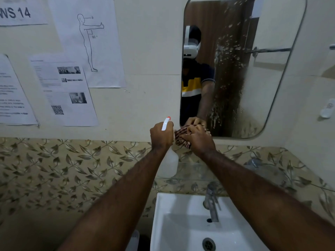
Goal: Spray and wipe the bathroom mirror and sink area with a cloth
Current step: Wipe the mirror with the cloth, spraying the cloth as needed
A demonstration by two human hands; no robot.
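While both forearms reach forward over the basin, the left hand (161,135) grips the neck of a translucent white spray bottle (170,161), fingers curled round it. The bottle's body hangs below the wrist. Its white trigger head, tipped by a red-orange nozzle (168,117), rises above the knuckles and points up and away from the person.

Just to the right of this hand, the right hand (198,140) clutches a bunched brown striped cloth (181,138), fingers curled over the wad. The cloth sits between the two hands, at the lower left corner of the rounded wall mirror (268,84), where the hand's reflection meets it.

Above and to the right of the right hand, a streak of spray droplets (226,57) runs down the glass, densest in a vertical band. The glass also reflects the person, who wears a white headset and a dark shirt with a yellow stripe.

Below the hands lies a white ceramic sink (174,214), with a chrome tap (211,205) under the right forearm and a round drain (208,244) nearer the person. To the left of the left hand, printed paper sheets (85,42) hang on the cream wall, one showing a line figure with an arm raised at 90°. A band of leaf-patterned tiles (72,169) crosses the wall beneath hand level.
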